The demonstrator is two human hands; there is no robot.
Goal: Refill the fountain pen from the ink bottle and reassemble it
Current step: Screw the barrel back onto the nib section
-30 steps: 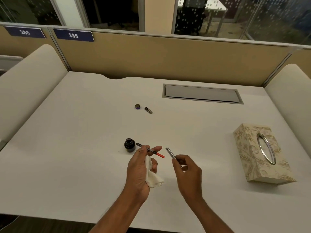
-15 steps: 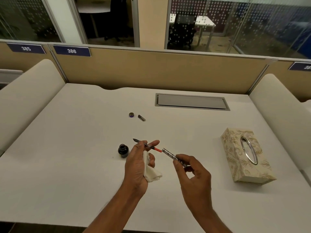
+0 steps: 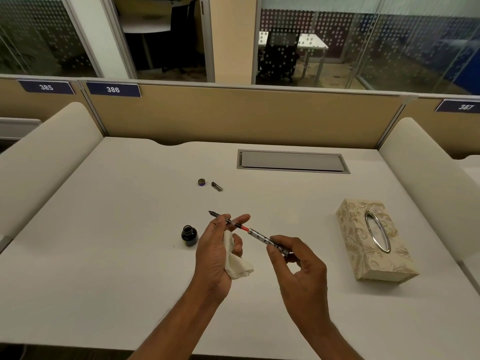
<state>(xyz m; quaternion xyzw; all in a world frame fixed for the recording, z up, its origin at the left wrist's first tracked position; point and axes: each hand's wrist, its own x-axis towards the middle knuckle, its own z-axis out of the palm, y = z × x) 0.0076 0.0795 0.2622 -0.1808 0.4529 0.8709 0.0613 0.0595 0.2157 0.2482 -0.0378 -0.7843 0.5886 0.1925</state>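
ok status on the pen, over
Left hand holds nib section plus tissue. Right hand slides barrel over red converter. Ink bottle open, cap unfitted; nothing in the way.

Along the top of the partition facing me sit three dark blue number plates with white digits. The leftmost plate point(image 3: 46, 87) reads 385, the next plate point(image 3: 113, 89) reads 386, and the far right plate point(image 3: 462, 107) reads 387. I can read nothing else here.
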